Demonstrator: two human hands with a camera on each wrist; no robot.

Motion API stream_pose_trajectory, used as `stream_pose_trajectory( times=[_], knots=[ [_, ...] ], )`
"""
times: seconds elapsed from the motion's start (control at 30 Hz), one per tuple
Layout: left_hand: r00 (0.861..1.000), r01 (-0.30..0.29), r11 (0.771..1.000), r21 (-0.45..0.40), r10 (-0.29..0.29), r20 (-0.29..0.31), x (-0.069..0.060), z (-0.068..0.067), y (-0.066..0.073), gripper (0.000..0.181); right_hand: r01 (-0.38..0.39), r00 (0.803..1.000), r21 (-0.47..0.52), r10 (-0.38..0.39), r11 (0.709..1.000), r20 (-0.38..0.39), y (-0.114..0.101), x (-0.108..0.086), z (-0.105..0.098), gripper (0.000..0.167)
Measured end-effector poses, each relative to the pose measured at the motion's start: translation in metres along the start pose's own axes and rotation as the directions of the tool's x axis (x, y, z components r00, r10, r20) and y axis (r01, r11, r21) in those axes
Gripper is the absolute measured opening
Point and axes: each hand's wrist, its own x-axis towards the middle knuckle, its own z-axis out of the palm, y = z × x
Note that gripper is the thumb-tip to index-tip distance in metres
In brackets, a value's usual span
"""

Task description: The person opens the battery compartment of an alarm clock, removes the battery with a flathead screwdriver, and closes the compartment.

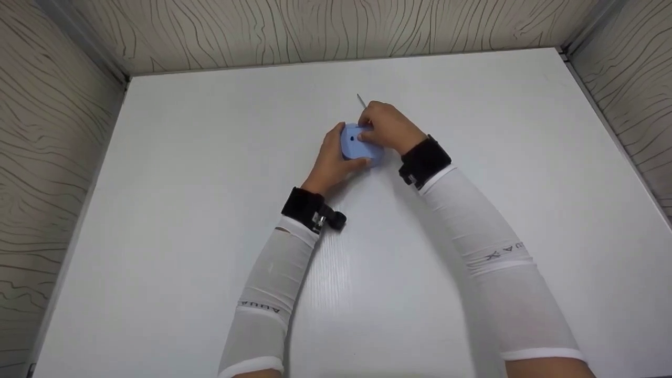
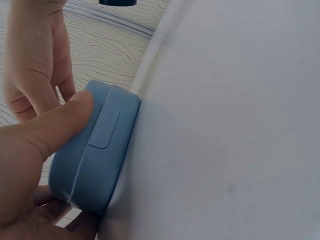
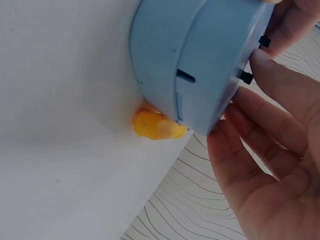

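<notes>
A light blue rounded plastic case (image 1: 362, 149) sits on the white table, its flat face up. My left hand (image 1: 332, 160) grips it, fingers along the left side and thumb at the near edge. In the left wrist view its thumb presses the rim of the case (image 2: 102, 155). My right hand (image 1: 389, 126) holds the far edge, thumb on the face and fingers at the rim. Two black pegs (image 3: 245, 76) stick up from that face beside the right thumb. Behind the case lies a tool with a yellow handle (image 3: 155, 125) and thin metal shaft (image 1: 360, 100).
The white tabletop (image 1: 184, 210) stretches around both arms. Wood-patterned walls (image 1: 315, 31) border it at the back, left and right. Both wrists wear black straps with cameras (image 1: 336, 219).
</notes>
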Motion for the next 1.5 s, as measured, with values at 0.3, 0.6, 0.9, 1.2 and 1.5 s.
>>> stream_pose_trajectory(
  times=[0.3,0.6,0.9,1.2,1.5],
  knots=[
    [1.0,0.016,1.0,-0.001,-0.016,-0.01,0.0006,0.0013,-0.0001,0.102,-0.032,0.999,0.0,0.032,0.999,0.028,-0.0018,0.0018,-0.0022,0.032],
    [1.0,-0.002,1.0,-0.003,0.002,-0.008,-0.0005,0.0007,0.0,0.1,-0.047,0.999,0.012,0.047,0.999,0.018,-0.0034,0.0006,-0.003,0.032],
    [1.0,-0.01,1.0,-0.003,0.01,-0.006,-0.0021,0.0001,-0.0005,0.102,-0.053,0.998,0.018,0.053,0.998,-0.017,-0.0039,-0.0016,0.0022,0.033],
    [1.0,-0.016,1.0,0.005,0.016,-0.007,-0.0018,0.0001,-0.0009,0.1,-0.053,0.996,0.03,0.055,0.998,-0.074,-0.0066,-0.0033,0.0035,0.027],
    [1.0,-0.006,1.0,0.007,0.007,-0.015,-0.0016,0.0012,-0.0012,0.101,-0.069,0.991,0.029,0.071,0.997,-0.116,-0.008,-0.0026,0.006,0.022]
  ],
)
